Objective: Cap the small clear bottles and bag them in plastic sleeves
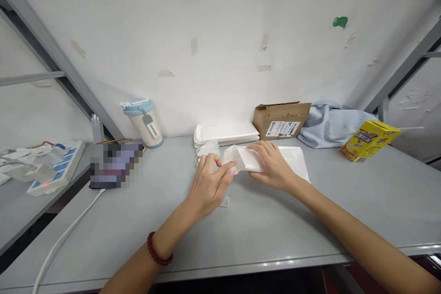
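Note:
A white padded envelope (pixel 292 156) lies across the middle of the table, its left end lifted with the flap (pixel 234 158) spread out. My right hand (pixel 274 165) is wrapped round the envelope's body from the right. At the flap, my left hand (pixel 210 181) is closed, with thumb and forefinger tips pinched at its edge. A crumpled translucent white piece (pixel 208 148) sits just behind my left hand. Partly under that hand, a small white strip (pixel 224 202) rests on the table. Behind the envelope is a stack of flat white envelopes (pixel 227 133).
A brown cardboard box (pixel 282 121) and a light blue cloth (pixel 334 121) stand against the wall. To the right is a yellow drink carton (pixel 370 140) with a straw. On the left are a tumbler (pixel 143 121), a charging phone (pixel 115 165) and a power strip (pixel 58 170).

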Available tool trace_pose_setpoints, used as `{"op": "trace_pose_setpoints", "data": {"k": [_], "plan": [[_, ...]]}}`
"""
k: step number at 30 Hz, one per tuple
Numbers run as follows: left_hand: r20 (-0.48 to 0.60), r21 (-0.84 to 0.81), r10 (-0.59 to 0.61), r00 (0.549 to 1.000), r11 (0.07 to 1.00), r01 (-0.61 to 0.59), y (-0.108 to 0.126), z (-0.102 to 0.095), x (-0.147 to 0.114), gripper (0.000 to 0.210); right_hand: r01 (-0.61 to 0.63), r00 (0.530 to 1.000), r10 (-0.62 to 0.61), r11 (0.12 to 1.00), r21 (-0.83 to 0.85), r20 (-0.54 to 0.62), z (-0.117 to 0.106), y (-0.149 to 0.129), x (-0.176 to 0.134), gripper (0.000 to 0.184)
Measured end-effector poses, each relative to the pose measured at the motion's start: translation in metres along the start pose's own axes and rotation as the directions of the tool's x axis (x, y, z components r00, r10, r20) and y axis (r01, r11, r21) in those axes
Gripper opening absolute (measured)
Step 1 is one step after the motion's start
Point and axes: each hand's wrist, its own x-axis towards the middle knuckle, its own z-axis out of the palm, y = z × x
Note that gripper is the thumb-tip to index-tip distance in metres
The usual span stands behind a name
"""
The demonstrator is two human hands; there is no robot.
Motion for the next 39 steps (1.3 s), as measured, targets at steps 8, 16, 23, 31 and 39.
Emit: {"op": "trace_pose_setpoints", "data": {"k": [8, 16, 23, 31, 39], "plan": [[0.045, 0.038, 0.001, 0.999, 0.999, -0.003, 0.000, 0.000, 0.000, 0.037, 0.034, 0.999, -0.033, 0.999, 0.029, -0.031, -0.002, -0.006, 0.001, 0.051], [-0.218, 0.050, -0.032, 0.975, 0.998, 0.044, -0.015, -0.011, 0.004, 0.039, 0.034, 0.998, -0.033, 0.999, 0.008, -0.044, -0.002, -0.008, 0.002, 0.052], [-0.323, 0.067, -0.239, 0.916, 0.959, 0.274, -0.075, -0.029, 0.014, 0.022, -0.019, 0.998, 0.015, 0.998, -0.055, -0.058, 0.002, 0.006, 0.003, 0.052], [-0.172, -0.053, -0.265, 0.949, 0.964, 0.260, -0.079, -0.018, 0.015, 0.026, -0.074, 0.996, 0.070, 0.992, -0.101, -0.047, 0.002, 0.010, 0.005, 0.049], [-0.396, 0.019, -0.123, 0.910, 0.990, 0.142, -0.058, -0.029, 0.016, 0.022, -0.105, 0.994, 0.098, 0.984, -0.141, -0.053, 0.001, 0.013, 0.005, 0.049]]}}
